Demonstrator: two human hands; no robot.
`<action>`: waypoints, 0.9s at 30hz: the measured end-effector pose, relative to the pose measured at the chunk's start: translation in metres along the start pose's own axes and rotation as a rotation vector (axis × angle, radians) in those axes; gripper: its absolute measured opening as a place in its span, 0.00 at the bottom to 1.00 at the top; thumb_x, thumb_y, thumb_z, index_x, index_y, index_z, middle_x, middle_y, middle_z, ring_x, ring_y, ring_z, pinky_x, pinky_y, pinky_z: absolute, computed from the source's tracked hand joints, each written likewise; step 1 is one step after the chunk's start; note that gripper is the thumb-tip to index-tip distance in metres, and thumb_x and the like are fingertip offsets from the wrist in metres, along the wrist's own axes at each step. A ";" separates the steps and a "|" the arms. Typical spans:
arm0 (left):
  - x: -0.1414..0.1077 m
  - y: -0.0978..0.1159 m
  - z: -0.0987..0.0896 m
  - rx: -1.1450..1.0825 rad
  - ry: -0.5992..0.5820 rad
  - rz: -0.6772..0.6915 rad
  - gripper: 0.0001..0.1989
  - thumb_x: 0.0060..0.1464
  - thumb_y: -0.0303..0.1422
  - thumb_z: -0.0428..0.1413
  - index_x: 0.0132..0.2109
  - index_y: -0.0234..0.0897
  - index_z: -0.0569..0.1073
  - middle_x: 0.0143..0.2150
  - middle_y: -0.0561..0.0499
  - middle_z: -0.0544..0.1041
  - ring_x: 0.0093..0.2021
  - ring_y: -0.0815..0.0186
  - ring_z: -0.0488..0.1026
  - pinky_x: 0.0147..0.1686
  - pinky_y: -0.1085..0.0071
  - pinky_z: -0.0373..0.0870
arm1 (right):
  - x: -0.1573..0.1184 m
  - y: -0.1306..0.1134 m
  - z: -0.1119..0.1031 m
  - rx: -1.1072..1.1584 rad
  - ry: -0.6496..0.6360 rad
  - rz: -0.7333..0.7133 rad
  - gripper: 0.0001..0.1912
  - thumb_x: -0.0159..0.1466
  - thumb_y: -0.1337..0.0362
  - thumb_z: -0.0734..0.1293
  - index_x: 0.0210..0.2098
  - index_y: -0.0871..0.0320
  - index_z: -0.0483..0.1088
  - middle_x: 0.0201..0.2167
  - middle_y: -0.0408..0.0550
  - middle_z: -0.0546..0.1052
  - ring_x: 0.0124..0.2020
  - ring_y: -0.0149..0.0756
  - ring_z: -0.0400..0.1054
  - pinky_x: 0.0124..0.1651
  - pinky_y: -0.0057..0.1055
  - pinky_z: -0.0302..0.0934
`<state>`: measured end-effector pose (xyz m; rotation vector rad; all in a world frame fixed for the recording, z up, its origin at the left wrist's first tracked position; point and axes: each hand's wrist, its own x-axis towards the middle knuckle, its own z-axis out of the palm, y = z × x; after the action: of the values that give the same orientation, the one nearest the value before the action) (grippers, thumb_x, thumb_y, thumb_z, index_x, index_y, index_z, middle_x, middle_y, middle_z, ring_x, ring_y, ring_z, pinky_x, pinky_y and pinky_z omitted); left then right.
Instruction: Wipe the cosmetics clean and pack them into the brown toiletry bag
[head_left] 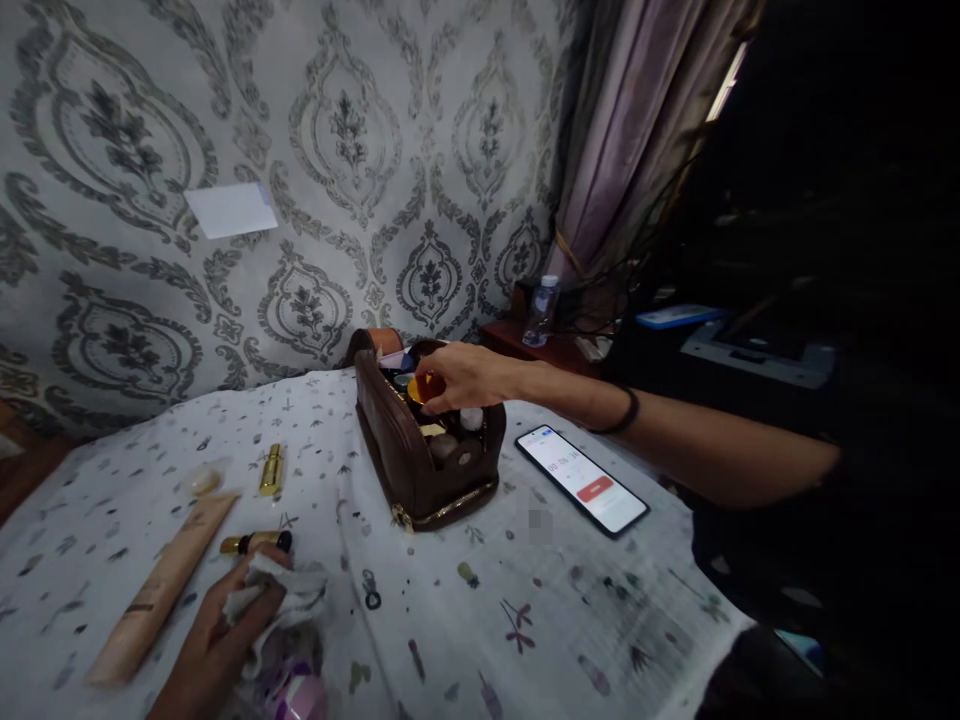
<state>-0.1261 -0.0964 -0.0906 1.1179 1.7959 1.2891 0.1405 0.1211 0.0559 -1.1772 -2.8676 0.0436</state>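
Observation:
An open brown zip-up cosmetic bag point(390, 445) stands upright on the patterned cloth, with several small items inside. At its mouth my right hand point(469, 375) is closed around a round gold-yellow jar point(425, 390), whose lower part is hidden. My left hand point(225, 625), low on the left, grips a crumpled white wipe point(292, 592). Just beyond its fingers lies a black and gold tube point(256, 543). A gold tube point(272, 470), a small beige round item point(202, 480) and a long tan squeeze tube point(165, 590) lie nearby. Beside the wipe is a purple and pink object point(296, 692), partly blurred.
Right of the bag, a phone point(581, 480) lies face up showing a timer. A plastic bottle point(541, 310) stands on a dark red surface behind. The patterned wall point(345, 130) bounds the far side, and a curtain point(607, 150) hangs at back right.

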 end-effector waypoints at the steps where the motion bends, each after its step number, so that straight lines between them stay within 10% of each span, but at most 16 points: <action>1: -0.001 0.000 0.001 -0.008 0.000 0.005 0.22 0.40 0.54 0.66 0.34 0.41 0.77 0.35 0.51 0.79 0.39 0.57 0.75 0.38 0.70 0.74 | 0.003 0.002 0.000 0.036 -0.029 -0.007 0.15 0.57 0.56 0.72 0.42 0.56 0.79 0.37 0.46 0.82 0.38 0.38 0.74 0.34 0.26 0.59; 19: 0.009 -0.009 -0.002 0.025 -0.128 -0.042 0.21 0.33 0.49 0.69 0.32 0.41 0.77 0.29 0.51 0.79 0.33 0.57 0.74 0.33 0.69 0.74 | 0.005 0.005 0.022 -0.241 -0.087 -0.037 0.23 0.61 0.53 0.72 0.48 0.64 0.78 0.50 0.62 0.77 0.52 0.50 0.71 0.46 0.32 0.62; 27: 0.005 -0.003 0.004 0.027 -0.071 -0.025 0.21 0.34 0.50 0.68 0.32 0.41 0.78 0.29 0.51 0.78 0.35 0.56 0.75 0.35 0.69 0.75 | 0.008 0.016 0.018 -0.168 -0.090 -0.092 0.17 0.58 0.56 0.74 0.41 0.62 0.80 0.41 0.55 0.80 0.45 0.44 0.73 0.42 0.30 0.59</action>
<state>-0.1256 -0.0909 -0.0951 1.1386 1.7742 1.1991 0.1449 0.1380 0.0372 -1.0935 -3.0527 -0.1541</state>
